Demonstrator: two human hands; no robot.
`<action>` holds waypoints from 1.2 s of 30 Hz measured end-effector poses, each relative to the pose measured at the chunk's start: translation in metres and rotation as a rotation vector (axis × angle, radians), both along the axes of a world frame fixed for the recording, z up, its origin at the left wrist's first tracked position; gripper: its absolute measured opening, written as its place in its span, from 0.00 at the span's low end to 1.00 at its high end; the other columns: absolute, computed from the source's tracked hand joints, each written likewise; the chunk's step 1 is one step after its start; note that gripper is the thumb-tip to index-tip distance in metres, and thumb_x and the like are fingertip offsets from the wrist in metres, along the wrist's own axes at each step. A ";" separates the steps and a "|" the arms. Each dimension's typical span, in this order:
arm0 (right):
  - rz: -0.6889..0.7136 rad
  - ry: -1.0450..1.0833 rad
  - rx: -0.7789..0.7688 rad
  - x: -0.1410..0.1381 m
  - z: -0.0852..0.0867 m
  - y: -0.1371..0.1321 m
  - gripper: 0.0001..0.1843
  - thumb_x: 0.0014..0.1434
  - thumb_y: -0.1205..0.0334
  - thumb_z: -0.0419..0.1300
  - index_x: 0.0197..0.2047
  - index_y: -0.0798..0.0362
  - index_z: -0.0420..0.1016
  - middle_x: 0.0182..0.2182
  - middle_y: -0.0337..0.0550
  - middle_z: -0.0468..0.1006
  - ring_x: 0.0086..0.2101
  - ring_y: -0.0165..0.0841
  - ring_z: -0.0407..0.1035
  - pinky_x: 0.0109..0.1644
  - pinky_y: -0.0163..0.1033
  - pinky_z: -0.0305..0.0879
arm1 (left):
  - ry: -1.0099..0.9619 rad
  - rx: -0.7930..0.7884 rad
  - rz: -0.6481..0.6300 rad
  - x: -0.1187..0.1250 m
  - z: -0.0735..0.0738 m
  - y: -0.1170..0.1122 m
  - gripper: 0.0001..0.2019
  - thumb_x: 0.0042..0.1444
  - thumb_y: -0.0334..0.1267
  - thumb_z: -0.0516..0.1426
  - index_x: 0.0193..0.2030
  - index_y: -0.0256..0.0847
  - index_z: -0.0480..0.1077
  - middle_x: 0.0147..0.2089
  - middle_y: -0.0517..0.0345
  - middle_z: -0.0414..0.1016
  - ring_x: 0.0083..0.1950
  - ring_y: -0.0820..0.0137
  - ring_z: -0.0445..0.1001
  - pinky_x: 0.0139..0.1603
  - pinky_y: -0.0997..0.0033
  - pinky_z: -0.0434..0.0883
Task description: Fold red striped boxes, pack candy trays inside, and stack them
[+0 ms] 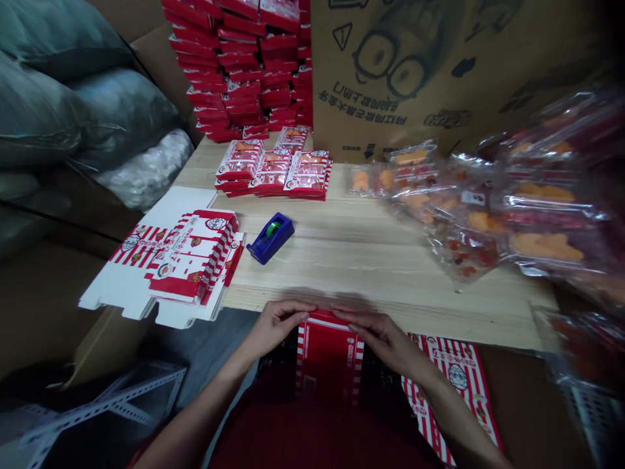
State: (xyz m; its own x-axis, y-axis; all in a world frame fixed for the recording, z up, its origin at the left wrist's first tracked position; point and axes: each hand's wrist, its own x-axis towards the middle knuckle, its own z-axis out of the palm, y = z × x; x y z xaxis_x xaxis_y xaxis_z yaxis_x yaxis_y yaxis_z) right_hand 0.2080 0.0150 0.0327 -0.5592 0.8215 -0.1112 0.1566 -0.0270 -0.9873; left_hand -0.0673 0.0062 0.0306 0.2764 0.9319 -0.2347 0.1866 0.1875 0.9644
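A red box with striped red-and-white sides [328, 355] is held upright against my body, just in front of the table edge. My left hand [280, 324] grips its upper left corner, with thumb and fingers pinched along the top. At the upper right corner my right hand [374, 331] holds it the same way, fingers lying over the top edge. Beyond my hands, a blue tape dispenser [272, 238] with a green roll sits on the table. Flat printed box blanks [183, 260] are piled to its left.
Packed red boxes [273, 170] lie on the wooden table [336, 251], before a tall red stack [244, 65]. Clear bags of orange pieces [488, 215] heap at the right. A large carton [390, 78] stands behind. Striped printed sheets [456, 378] lie below the table edge.
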 end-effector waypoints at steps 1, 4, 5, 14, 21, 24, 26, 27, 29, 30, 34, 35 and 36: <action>-0.010 0.005 -0.007 0.000 -0.003 0.001 0.16 0.71 0.50 0.57 0.59 0.33 0.77 0.59 0.39 0.80 0.62 0.45 0.71 0.70 0.67 0.56 | -0.010 -0.008 0.002 0.002 -0.003 0.000 0.11 0.64 0.43 0.62 0.48 0.45 0.83 0.54 0.49 0.84 0.57 0.56 0.80 0.64 0.52 0.71; -0.094 0.011 -0.005 0.002 -0.014 0.003 0.15 0.69 0.47 0.59 0.54 0.36 0.82 0.55 0.42 0.83 0.59 0.47 0.73 0.69 0.67 0.59 | 0.001 0.026 -0.052 0.003 -0.006 0.009 0.13 0.66 0.44 0.59 0.50 0.44 0.81 0.53 0.48 0.84 0.56 0.57 0.80 0.62 0.53 0.71; -0.135 0.007 -0.006 0.003 -0.019 0.003 0.15 0.68 0.46 0.60 0.53 0.38 0.83 0.54 0.44 0.83 0.58 0.48 0.74 0.68 0.67 0.59 | 0.029 0.075 -0.043 0.000 -0.006 0.016 0.14 0.67 0.44 0.59 0.52 0.44 0.80 0.55 0.48 0.83 0.57 0.57 0.79 0.63 0.54 0.71; -0.300 0.017 -0.058 -0.005 -0.024 0.000 0.14 0.61 0.43 0.66 0.41 0.42 0.85 0.50 0.47 0.85 0.54 0.49 0.76 0.64 0.61 0.67 | 0.524 0.315 0.576 -0.071 -0.022 0.107 0.26 0.46 0.38 0.70 0.52 0.41 0.69 0.52 0.48 0.74 0.56 0.54 0.72 0.62 0.51 0.65; -0.311 -0.044 -0.051 -0.009 -0.019 0.001 0.15 0.61 0.45 0.65 0.42 0.45 0.84 0.50 0.48 0.85 0.54 0.47 0.77 0.63 0.54 0.70 | 0.324 0.156 0.511 -0.098 -0.021 0.122 0.14 0.48 0.47 0.67 0.31 0.39 0.72 0.37 0.56 0.77 0.36 0.67 0.73 0.40 0.68 0.71; -0.321 -0.050 0.011 -0.012 -0.014 -0.001 0.13 0.61 0.47 0.65 0.40 0.45 0.84 0.48 0.47 0.86 0.51 0.45 0.79 0.60 0.50 0.72 | 0.202 0.089 0.522 -0.100 -0.012 0.130 0.18 0.47 0.52 0.66 0.27 0.37 0.72 0.44 0.49 0.81 0.36 0.67 0.74 0.37 0.68 0.71; -0.350 -0.034 0.065 -0.013 -0.008 -0.003 0.11 0.62 0.48 0.65 0.39 0.46 0.84 0.46 0.47 0.87 0.49 0.44 0.80 0.58 0.46 0.74 | 0.133 0.058 0.545 -0.099 -0.007 0.134 0.20 0.45 0.54 0.67 0.28 0.36 0.73 0.53 0.44 0.80 0.39 0.65 0.77 0.37 0.67 0.72; -0.377 -0.026 0.092 -0.013 -0.005 -0.003 0.11 0.62 0.49 0.65 0.39 0.46 0.84 0.46 0.46 0.87 0.49 0.43 0.80 0.57 0.45 0.75 | 0.103 0.048 0.556 -0.098 -0.006 0.134 0.20 0.44 0.54 0.67 0.29 0.36 0.74 0.56 0.42 0.79 0.41 0.64 0.78 0.37 0.67 0.73; -0.457 -0.026 0.146 -0.009 0.005 -0.003 0.10 0.62 0.51 0.66 0.39 0.46 0.84 0.47 0.46 0.86 0.49 0.42 0.80 0.57 0.43 0.75 | 0.055 0.037 0.578 -0.098 -0.005 0.134 0.21 0.43 0.54 0.69 0.29 0.36 0.75 0.60 0.40 0.77 0.44 0.61 0.79 0.38 0.66 0.74; -0.510 -0.033 0.175 -0.006 0.011 -0.001 0.10 0.62 0.51 0.65 0.40 0.46 0.84 0.48 0.46 0.86 0.50 0.42 0.80 0.57 0.43 0.75 | 0.034 0.036 0.589 -0.099 -0.005 0.132 0.21 0.42 0.54 0.69 0.29 0.35 0.75 0.61 0.39 0.77 0.45 0.60 0.79 0.39 0.65 0.75; -0.749 -0.043 0.355 0.003 0.031 0.011 0.09 0.63 0.54 0.65 0.44 0.47 0.83 0.52 0.47 0.83 0.51 0.42 0.78 0.59 0.46 0.73 | -0.025 0.071 0.622 -0.104 -0.015 0.115 0.21 0.44 0.55 0.67 0.28 0.36 0.73 0.58 0.37 0.78 0.48 0.58 0.80 0.44 0.60 0.77; -0.781 -0.041 0.417 0.003 0.035 0.015 0.09 0.64 0.56 0.65 0.45 0.47 0.82 0.52 0.47 0.83 0.51 0.42 0.78 0.59 0.47 0.72 | -0.027 0.090 0.628 -0.105 -0.019 0.110 0.20 0.45 0.55 0.66 0.28 0.36 0.73 0.58 0.37 0.79 0.48 0.58 0.80 0.46 0.59 0.77; -0.790 -0.041 0.482 0.001 0.037 0.019 0.08 0.64 0.57 0.64 0.45 0.48 0.82 0.53 0.47 0.83 0.52 0.41 0.78 0.59 0.47 0.72 | -0.021 0.111 0.635 -0.105 -0.023 0.105 0.20 0.45 0.54 0.66 0.28 0.37 0.73 0.57 0.38 0.79 0.49 0.58 0.80 0.47 0.58 0.77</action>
State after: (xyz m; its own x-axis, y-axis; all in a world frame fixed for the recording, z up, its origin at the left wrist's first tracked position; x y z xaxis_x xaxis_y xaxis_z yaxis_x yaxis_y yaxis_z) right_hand 0.2093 0.0340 0.0694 0.1798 0.9252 0.3343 0.3030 0.2712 -0.9136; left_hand -0.1726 0.1110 0.0072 -0.3334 0.9340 -0.1281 0.0533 0.1544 0.9866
